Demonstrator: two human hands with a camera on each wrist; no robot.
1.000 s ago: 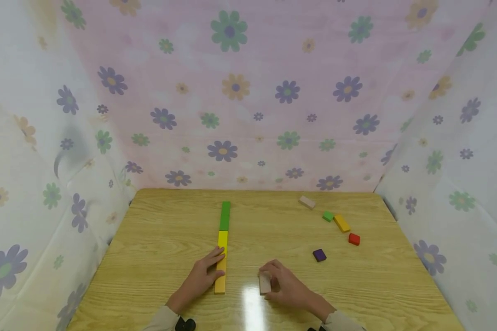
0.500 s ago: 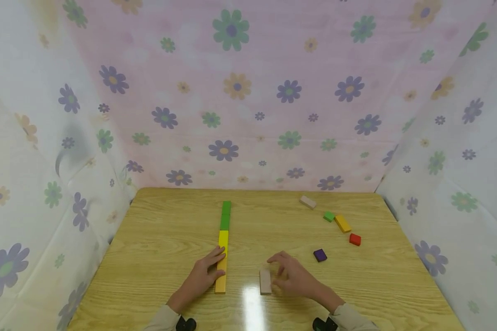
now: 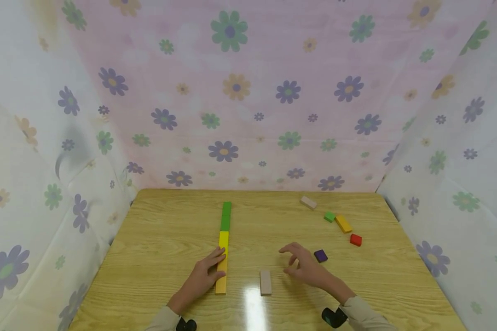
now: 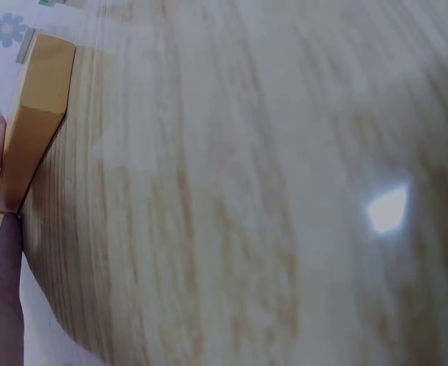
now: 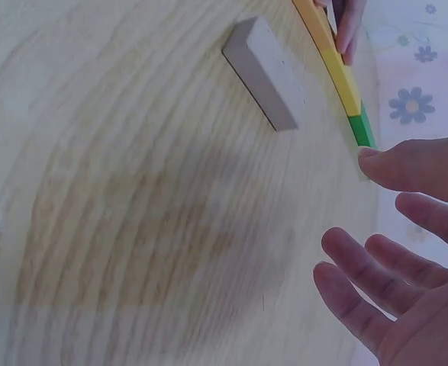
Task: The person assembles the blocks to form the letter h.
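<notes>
Row of blocks, green (image 3: 225, 217) far, yellow (image 3: 223, 240) next, orange (image 3: 221, 286) near, runs along the tabletop (image 3: 161, 220). Left hand (image 3: 199, 279) lies over yellow and orange, fingers laid across; pressing or merely resting, I can't tell. Pale block (image 3: 266, 282) lies flat at the row's 3 o'clock, apart from it, untouched. Right hand (image 3: 308, 269) hangs at the pale block's 2 o'clock, fingers spread, nothing held; purple block (image 3: 320, 255) just past its knuckles.

Best practice, I judge: left touch light and even, so the row stays straight; right fingers well clear of the pale block's edge.

Hard to see: any seam within the green; the row's left side, under the hand; left fingers, cropped in their wrist view.
</notes>
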